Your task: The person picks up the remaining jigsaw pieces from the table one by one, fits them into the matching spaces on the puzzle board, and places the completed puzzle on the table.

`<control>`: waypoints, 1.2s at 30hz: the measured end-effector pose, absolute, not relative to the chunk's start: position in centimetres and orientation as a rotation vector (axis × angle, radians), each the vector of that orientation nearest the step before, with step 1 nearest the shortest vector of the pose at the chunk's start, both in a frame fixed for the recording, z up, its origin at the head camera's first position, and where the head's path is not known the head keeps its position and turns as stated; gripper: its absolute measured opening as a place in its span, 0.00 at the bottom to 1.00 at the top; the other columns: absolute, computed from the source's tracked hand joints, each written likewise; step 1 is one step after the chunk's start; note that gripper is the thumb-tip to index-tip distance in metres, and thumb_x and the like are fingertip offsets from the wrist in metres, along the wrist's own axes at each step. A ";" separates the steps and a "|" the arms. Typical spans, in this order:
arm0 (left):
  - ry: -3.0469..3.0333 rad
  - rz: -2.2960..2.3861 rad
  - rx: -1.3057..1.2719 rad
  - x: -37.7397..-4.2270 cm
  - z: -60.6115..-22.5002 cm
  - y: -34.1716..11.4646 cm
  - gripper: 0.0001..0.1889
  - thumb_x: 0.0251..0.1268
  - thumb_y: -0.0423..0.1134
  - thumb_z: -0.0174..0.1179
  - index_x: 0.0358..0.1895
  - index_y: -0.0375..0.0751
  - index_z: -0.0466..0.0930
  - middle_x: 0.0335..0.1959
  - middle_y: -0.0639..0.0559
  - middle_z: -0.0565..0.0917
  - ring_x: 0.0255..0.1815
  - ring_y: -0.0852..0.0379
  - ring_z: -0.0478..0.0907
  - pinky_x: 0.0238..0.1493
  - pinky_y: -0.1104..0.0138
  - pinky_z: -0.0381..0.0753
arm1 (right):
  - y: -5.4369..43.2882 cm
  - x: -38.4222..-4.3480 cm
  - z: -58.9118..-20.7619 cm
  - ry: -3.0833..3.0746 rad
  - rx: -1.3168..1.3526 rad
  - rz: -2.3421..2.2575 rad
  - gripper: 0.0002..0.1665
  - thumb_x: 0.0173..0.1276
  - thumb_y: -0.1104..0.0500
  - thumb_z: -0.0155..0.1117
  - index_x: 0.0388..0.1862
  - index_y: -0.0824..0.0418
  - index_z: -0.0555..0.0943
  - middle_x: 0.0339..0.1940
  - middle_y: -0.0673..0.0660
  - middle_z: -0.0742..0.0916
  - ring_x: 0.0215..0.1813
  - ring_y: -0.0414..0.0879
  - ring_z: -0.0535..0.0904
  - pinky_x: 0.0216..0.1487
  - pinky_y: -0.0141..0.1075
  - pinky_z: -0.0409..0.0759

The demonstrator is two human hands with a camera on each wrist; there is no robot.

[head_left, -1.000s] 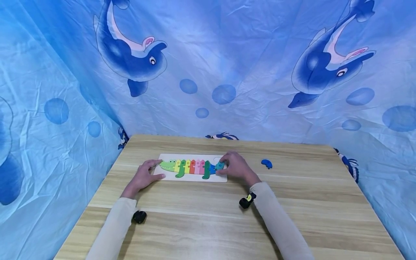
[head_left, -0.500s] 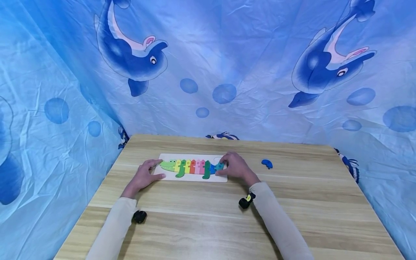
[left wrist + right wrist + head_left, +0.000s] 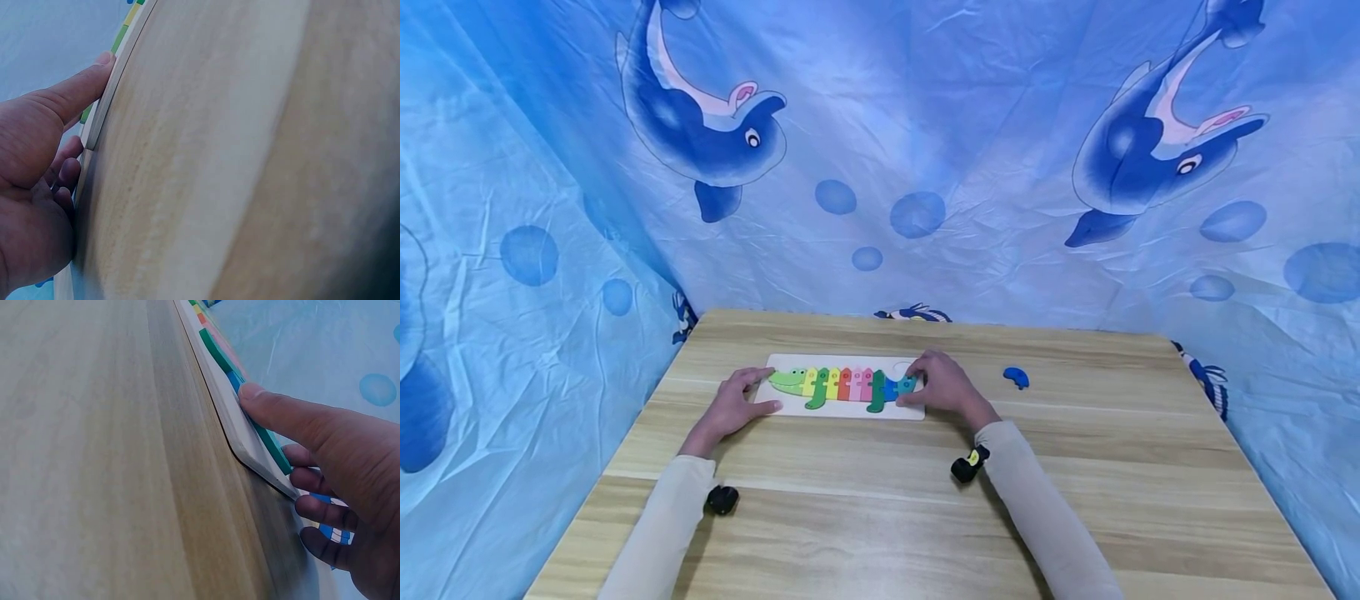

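A white crocodile puzzle board lies on the wooden table. Its coloured pieces run from a light green head through yellow, red, pink and dark green to blue. At the board's left end my left hand holds the edge between thumb and fingers. My right hand pinches a teal puzzle piece at the right end, beside the blue piece. In the right wrist view the thumb touches the inner end of the teal piece, which rests on the board or very close to it.
A loose dark blue curved piece lies on the table to the right of the board. Blue sheeting printed with dolphins hangs behind and on both sides. Black wrist cameras sit on both sleeves.
The teal piece has gone from slightly tilted to lying flatter in line with the blue one, under my right fingers. My left hand has stayed put.
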State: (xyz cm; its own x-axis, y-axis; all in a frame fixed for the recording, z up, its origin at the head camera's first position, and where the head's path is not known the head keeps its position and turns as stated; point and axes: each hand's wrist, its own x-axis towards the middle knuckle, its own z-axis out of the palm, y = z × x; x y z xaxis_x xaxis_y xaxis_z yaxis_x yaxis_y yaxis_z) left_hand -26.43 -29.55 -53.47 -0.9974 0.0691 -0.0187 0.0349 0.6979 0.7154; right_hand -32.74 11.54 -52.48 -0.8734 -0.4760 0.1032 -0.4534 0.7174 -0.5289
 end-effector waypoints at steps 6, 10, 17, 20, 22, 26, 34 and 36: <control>2.848 1.206 0.089 -26.5 -53.4 -29.5 0.40 0.64 0.49 0.72 0.77 0.41 0.66 0.77 0.31 0.60 0.74 0.29 0.59 0.72 0.36 0.61 | 11.9 -32.7 -52.5 2.835 -0.778 -0.951 0.34 0.53 0.38 0.82 0.53 0.55 0.89 0.43 0.48 0.83 0.43 0.42 0.75 0.48 0.39 0.78; 2.844 1.206 0.091 -26.5 -53.3 -29.3 0.40 0.65 0.48 0.72 0.77 0.41 0.66 0.77 0.31 0.59 0.74 0.29 0.59 0.72 0.37 0.60 | 12.4 -32.6 -52.4 2.820 -0.783 -1.000 0.33 0.54 0.39 0.82 0.54 0.55 0.88 0.43 0.49 0.83 0.43 0.44 0.76 0.47 0.40 0.78; 2.847 1.204 0.091 -26.5 -53.4 -29.3 0.40 0.65 0.48 0.72 0.77 0.40 0.66 0.77 0.31 0.60 0.74 0.29 0.60 0.72 0.37 0.61 | 13.9 -32.4 -52.0 2.773 -0.831 -1.136 0.32 0.59 0.44 0.80 0.60 0.55 0.86 0.49 0.52 0.84 0.51 0.45 0.79 0.57 0.47 0.79; 2.851 1.202 0.090 -26.6 -53.6 -29.4 0.40 0.65 0.48 0.72 0.77 0.40 0.66 0.77 0.31 0.60 0.74 0.29 0.61 0.72 0.37 0.63 | 14.9 -32.2 -51.7 2.741 -0.868 -1.236 0.31 0.62 0.47 0.79 0.61 0.57 0.85 0.53 0.54 0.85 0.55 0.49 0.80 0.57 0.51 0.81; 2.853 1.200 0.093 -26.7 -53.7 -29.4 0.40 0.65 0.48 0.72 0.77 0.40 0.66 0.77 0.31 0.60 0.74 0.28 0.61 0.72 0.37 0.63 | 15.7 -32.1 -51.4 2.733 -0.884 -1.289 0.29 0.63 0.49 0.78 0.61 0.57 0.85 0.55 0.55 0.85 0.57 0.52 0.81 0.55 0.53 0.82; 2.854 1.198 0.099 -26.7 -53.8 -29.4 0.40 0.64 0.49 0.72 0.77 0.40 0.66 0.77 0.31 0.61 0.73 0.29 0.62 0.71 0.38 0.64 | 17.5 -32.1 -50.7 2.764 -0.884 -1.312 0.29 0.64 0.47 0.76 0.62 0.56 0.85 0.59 0.52 0.84 0.60 0.56 0.80 0.53 0.51 0.82; 2.854 1.183 0.102 -26.5 -53.5 -29.5 0.41 0.64 0.50 0.72 0.77 0.41 0.66 0.77 0.31 0.60 0.73 0.29 0.61 0.71 0.36 0.62 | 21.6 -31.6 -48.5 2.856 -0.849 -1.357 0.29 0.62 0.45 0.78 0.60 0.53 0.86 0.56 0.57 0.86 0.57 0.62 0.80 0.51 0.54 0.81; 2.856 1.178 0.108 -26.5 -53.5 -29.5 0.41 0.64 0.50 0.72 0.77 0.41 0.66 0.77 0.31 0.60 0.73 0.29 0.61 0.71 0.36 0.62 | 22.7 -31.5 -48.3 2.892 -0.837 -1.340 0.28 0.63 0.45 0.77 0.60 0.53 0.86 0.56 0.56 0.86 0.57 0.61 0.80 0.50 0.54 0.81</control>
